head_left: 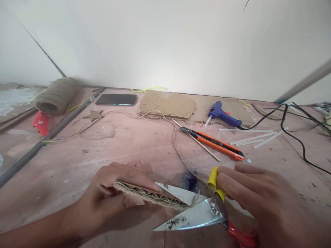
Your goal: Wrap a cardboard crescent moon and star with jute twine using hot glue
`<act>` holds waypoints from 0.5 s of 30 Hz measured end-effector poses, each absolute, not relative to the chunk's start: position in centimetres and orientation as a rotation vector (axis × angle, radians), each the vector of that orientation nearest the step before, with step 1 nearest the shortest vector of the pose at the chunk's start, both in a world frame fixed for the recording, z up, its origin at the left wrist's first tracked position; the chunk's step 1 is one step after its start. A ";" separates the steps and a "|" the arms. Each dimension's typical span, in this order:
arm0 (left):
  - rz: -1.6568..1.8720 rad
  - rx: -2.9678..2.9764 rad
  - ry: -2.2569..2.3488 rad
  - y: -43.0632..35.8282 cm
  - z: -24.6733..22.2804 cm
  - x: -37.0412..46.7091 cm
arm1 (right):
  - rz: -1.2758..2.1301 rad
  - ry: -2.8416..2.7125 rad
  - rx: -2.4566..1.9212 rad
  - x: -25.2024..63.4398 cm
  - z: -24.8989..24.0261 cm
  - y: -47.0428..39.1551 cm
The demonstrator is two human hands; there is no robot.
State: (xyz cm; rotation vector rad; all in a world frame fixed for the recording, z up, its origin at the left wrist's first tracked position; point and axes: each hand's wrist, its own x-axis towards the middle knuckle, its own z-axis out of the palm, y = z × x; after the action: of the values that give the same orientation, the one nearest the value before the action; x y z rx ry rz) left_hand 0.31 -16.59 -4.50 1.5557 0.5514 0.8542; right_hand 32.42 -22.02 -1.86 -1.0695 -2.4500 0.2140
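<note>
My left hand (113,193) grips a layered cardboard piece (168,198), its corrugated edge facing me and twine running along its lower side. My right hand (256,193) is closed on scissors (199,215) with one yellow and one red handle. Their blades are spread apart around the right end of the cardboard piece, where the twine leaves it. From there the loose twine (177,150) runs up across the table, then left toward the twine spool (57,96). Part of the scissor handles is hidden behind my right fingers.
Beyond my hands lie an orange utility knife (219,146), a thin stick (204,146), a blue glue gun (221,114) with its black cord, glue sticks (250,141), cardboard sheets (170,105), a phone (116,99) and a cardboard star (93,115). A white wall (165,41) stands behind.
</note>
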 end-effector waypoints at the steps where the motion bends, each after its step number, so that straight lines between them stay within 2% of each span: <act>1: 0.850 1.550 0.550 -16.6 -4.6 0.3 | 0.222 -2.433 -1.069 32.4 -1.9 -22.0; 15: 0.761 1.548 0.644 -16.9 -4.2 0.4 | 0.091 -2.476 -1.178 32.9 -1.6 -22.6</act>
State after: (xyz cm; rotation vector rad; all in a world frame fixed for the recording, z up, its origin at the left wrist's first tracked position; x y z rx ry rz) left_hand 0.38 -16.94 -4.22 1.5476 0.6443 0.7610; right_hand 32.94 -22.62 -1.57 -1.1779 -2.4759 0.0910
